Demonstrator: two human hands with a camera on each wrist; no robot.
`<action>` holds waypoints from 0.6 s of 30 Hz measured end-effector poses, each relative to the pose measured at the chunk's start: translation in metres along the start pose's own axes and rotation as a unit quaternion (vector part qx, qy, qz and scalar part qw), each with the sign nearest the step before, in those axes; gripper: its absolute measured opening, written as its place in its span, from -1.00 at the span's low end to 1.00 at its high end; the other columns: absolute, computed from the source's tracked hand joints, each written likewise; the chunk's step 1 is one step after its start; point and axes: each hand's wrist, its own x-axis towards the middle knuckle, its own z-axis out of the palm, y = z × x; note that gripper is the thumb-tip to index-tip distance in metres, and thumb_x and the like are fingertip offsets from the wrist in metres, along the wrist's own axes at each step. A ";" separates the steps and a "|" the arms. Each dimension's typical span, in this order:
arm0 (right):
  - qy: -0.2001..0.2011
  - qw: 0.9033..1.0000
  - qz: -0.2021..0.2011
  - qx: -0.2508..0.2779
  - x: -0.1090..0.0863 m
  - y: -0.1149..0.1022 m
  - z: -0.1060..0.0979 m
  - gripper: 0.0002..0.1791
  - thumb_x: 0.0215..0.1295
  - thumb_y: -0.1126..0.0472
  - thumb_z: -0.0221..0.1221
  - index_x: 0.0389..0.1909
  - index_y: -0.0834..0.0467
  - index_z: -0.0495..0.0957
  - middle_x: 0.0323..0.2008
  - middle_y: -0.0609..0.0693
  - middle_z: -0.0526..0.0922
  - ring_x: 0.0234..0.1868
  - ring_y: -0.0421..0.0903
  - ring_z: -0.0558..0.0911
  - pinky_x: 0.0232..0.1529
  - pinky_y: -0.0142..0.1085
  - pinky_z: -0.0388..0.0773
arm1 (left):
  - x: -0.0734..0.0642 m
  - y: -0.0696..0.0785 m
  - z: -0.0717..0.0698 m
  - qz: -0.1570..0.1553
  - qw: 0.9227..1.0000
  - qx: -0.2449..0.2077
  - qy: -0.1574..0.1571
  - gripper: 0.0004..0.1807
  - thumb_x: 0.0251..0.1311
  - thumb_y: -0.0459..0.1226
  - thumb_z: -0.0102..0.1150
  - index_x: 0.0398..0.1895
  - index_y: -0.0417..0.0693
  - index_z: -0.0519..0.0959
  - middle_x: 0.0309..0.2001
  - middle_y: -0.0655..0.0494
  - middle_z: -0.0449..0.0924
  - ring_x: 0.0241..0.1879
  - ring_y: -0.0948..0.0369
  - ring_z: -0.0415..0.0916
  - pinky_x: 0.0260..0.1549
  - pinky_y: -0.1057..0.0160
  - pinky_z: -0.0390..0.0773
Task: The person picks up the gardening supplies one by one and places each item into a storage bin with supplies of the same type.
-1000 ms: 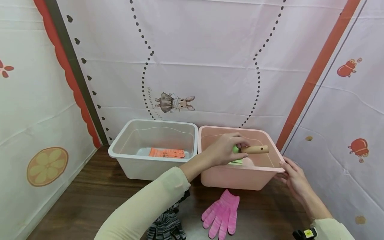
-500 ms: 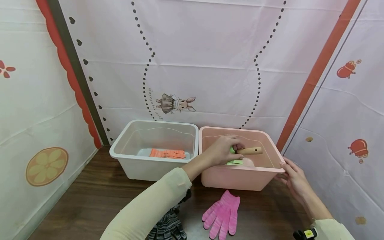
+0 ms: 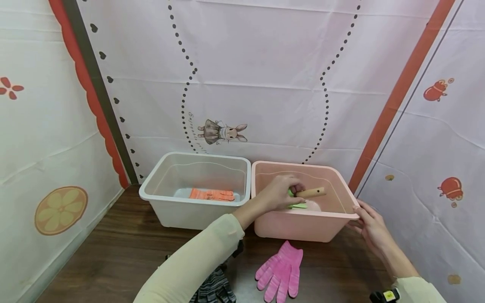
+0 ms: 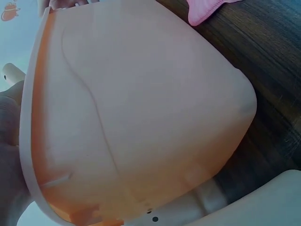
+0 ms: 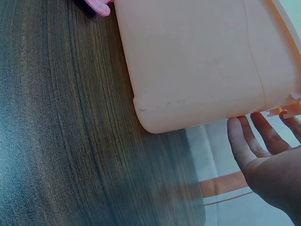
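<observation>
My left hand (image 3: 281, 192) reaches over the front rim of the pink bin (image 3: 297, 227) and grips a tool with a short wooden handle (image 3: 313, 192). The handle has a hole at its end and points right. Something green shows beside the fingers, and the tool's working end is hidden behind the hand. Under it, a light green piece (image 3: 300, 205) lies low in the bin. At the bin's right end, my right hand (image 3: 373, 225) holds the rim corner, thumb on top and fingers below. In the right wrist view its fingertips touch the end wall.
A white bin (image 3: 178, 212) with an orange glove (image 3: 212, 194) inside stands against the pink bin's left side. On the dark wooden table (image 3: 113, 252) in front lie a pink glove (image 3: 282, 269) and grey striped gloves (image 3: 214, 286), partly under my left sleeve. Printed cloth walls enclose the table.
My left hand has moved down and slightly left, bringing the wooden-handled tool lower into the pink bin. My right hand stays at the bin's corner.
</observation>
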 end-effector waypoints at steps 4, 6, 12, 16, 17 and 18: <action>-0.001 1.000 -0.005 -0.005 0.000 0.001 0.000 -0.60 0.72 0.11 -0.01 0.46 0.04 0.35 0.00 -0.37 0.69 -0.07 -0.30 0.74 -0.09 -0.31 0.77 | 0.000 -0.003 0.004 -0.001 1.000 0.000 -0.002 -0.73 0.19 -0.21 0.60 -0.10 -0.06 0.75 -0.27 0.21 0.64 -0.26 0.37 0.54 -0.25 0.60 0.49; -0.002 1.000 -0.006 -0.001 0.000 0.001 0.000 -0.61 0.72 0.12 -0.01 0.45 0.02 0.37 0.01 -0.36 0.70 -0.07 -0.29 0.74 -0.10 -0.31 0.77 | -0.001 -0.003 0.004 -0.003 1.000 0.005 -0.005 -0.73 0.20 -0.20 0.60 -0.10 -0.06 0.75 -0.27 0.21 0.65 -0.26 0.38 0.54 -0.25 0.61 0.50; -0.001 1.000 -0.002 0.002 -0.001 0.001 0.000 -0.63 0.72 0.12 0.00 0.42 -0.02 0.40 0.00 -0.36 0.70 -0.08 -0.28 0.74 -0.09 -0.30 0.77 | -0.002 -0.002 0.005 -0.014 0.999 0.022 -0.024 -0.75 0.22 -0.18 0.58 -0.10 -0.03 0.75 -0.26 0.23 0.63 -0.24 0.39 0.54 -0.23 0.60 0.50; -0.001 1.000 -0.004 0.000 -0.001 0.001 0.000 -0.62 0.72 0.12 -0.01 0.44 -0.01 0.38 0.01 -0.37 0.69 -0.07 -0.29 0.74 -0.09 -0.31 0.77 | -0.002 -0.003 0.005 -0.016 0.999 0.027 -0.035 -0.77 0.24 -0.20 0.56 -0.12 -0.03 0.74 -0.26 0.23 0.62 -0.25 0.38 0.54 -0.24 0.59 0.50; -0.001 1.000 -0.005 0.000 -0.001 0.001 0.000 -0.61 0.72 0.12 -0.01 0.45 0.01 0.37 0.02 -0.37 0.69 -0.06 -0.29 0.73 -0.09 -0.31 0.77 | -0.002 -0.003 0.005 -0.017 0.999 0.029 -0.037 -0.78 0.24 -0.20 0.56 -0.13 -0.03 0.74 -0.27 0.23 0.62 -0.25 0.38 0.54 -0.24 0.59 0.50; -0.002 1.000 -0.005 0.001 -0.001 0.001 0.001 -0.60 0.72 0.12 -0.01 0.46 0.01 0.37 0.02 -0.37 0.69 -0.06 -0.29 0.73 -0.09 -0.31 0.77 | -0.002 -0.003 0.005 -0.019 0.999 0.030 -0.039 -0.78 0.24 -0.20 0.56 -0.14 -0.03 0.74 -0.28 0.23 0.62 -0.26 0.38 0.54 -0.25 0.59 0.50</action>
